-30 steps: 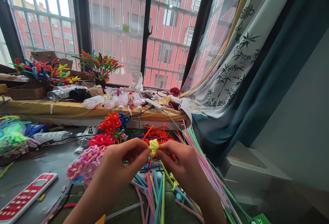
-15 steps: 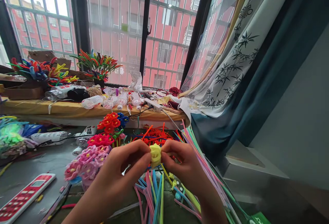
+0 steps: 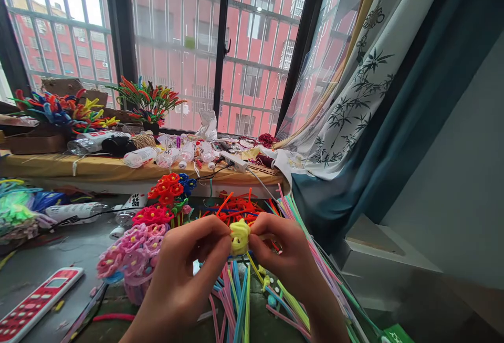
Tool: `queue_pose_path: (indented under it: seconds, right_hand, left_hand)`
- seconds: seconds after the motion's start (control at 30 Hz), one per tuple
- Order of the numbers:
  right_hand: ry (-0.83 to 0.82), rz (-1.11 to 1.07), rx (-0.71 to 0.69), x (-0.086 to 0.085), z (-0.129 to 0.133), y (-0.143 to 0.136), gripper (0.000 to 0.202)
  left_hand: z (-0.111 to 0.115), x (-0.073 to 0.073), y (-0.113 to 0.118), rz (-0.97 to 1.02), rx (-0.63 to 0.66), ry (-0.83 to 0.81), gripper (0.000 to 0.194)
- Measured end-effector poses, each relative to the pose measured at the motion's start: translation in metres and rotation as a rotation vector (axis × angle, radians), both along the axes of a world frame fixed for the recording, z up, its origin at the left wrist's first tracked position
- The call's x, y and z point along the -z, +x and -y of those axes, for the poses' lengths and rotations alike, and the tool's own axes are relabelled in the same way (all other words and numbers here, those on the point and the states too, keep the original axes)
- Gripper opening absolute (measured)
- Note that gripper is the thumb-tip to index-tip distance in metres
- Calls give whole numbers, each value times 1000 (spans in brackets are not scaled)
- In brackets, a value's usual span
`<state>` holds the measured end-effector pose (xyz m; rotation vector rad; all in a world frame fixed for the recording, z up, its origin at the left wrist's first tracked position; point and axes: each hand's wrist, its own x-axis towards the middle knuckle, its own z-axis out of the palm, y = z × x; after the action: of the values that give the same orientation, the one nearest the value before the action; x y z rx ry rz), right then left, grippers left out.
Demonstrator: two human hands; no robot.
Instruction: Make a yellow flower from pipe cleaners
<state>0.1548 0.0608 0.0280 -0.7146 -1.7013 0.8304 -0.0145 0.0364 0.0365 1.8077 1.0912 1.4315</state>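
Between both hands is a small yellow piece of coiled, fuzzy pipe cleaner, held up above the table. My left hand pinches its left side with thumb and forefinger. On the other side my right hand grips its right edge the same way. Fingertips hide parts of the piece, and a small hole shows in its face. Below the hands lie pink, blue and yellow pipe cleaners. A small yellow twisted piece and a blue ball rest near the right wrist.
Pink fuzzy flowers and red ones stand left of my hands. A red-and-white remote-like device lies at far left. Long pastel pipe cleaners lean at right. Plastic bottles and a power strip crowd the sill.
The yellow piece has turned slightly between my fingers, and its hole now faces me more. My left hand and forearm have shifted a little. Both hands keep their pinch.
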Motion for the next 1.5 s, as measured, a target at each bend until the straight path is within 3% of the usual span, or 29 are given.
queue_pose_path:
  seconds: [0.27, 0.43, 0.57, 0.73, 0.8, 0.93, 1.07, 1.27, 1.5]
  right_hand:
    - [109, 121, 117, -4, 5, 1, 18]
    - [157, 151, 144, -5, 7, 1, 19]
    - [153, 135, 139, -5, 7, 3, 17]
    - [23, 52, 37, -4, 6, 4, 15]
    - [-25, 44, 9, -4, 5, 4, 15]
    - [-44, 49, -1, -4, 6, 4, 17]
    - [84, 114, 46, -4, 5, 6, 18]
    - [273, 143, 69, -3, 7, 6, 22]
    - [317, 119, -64, -2, 11, 6, 25]
  left_hand:
    - [9, -4, 7, -328, -274, 418, 21]
    - [9, -3, 10, -426, -332, 596, 22]
    - [8, -2, 5, -380, -271, 450, 22]
    - [3, -3, -1, -185, 12, 105, 31]
    - [1, -3, -3, -134, 61, 74, 28]
    - [-3, -4, -7, -202, -62, 339, 6]
    - [-2, -6, -14, -418, -136, 577, 17]
    - [0, -8, -22, -470, -80, 639, 18]
    - [1, -12, -25, -398, 24, 633, 9]
